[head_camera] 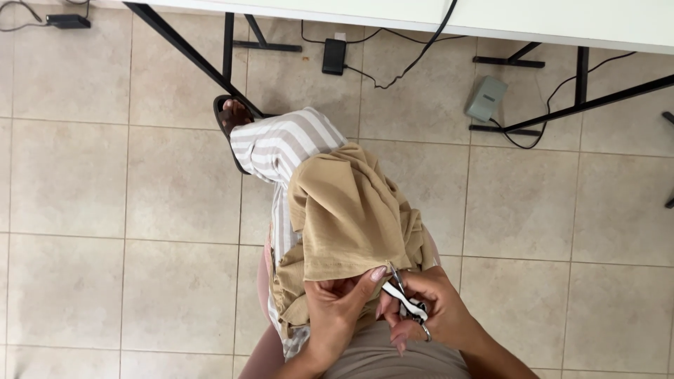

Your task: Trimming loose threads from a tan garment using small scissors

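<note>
Floor (105, 210): pale tiles fill the view.
Tabletop (547, 21): white, along the far edge, on black legs.
Striped cloth (281, 144): covers the person's knee, centre.
Tan fabric (351, 210): draped over the lap, near centre, bunched on the stripes.
Left hand (337, 309): pinches the fabric's near edge.
Right hand (435, 309): closed around small snips (404, 298), tips touching the fabric edge.
Grey pedal (486, 98): far right, cabled.
Black adapter (334, 56): far centre.
</note>
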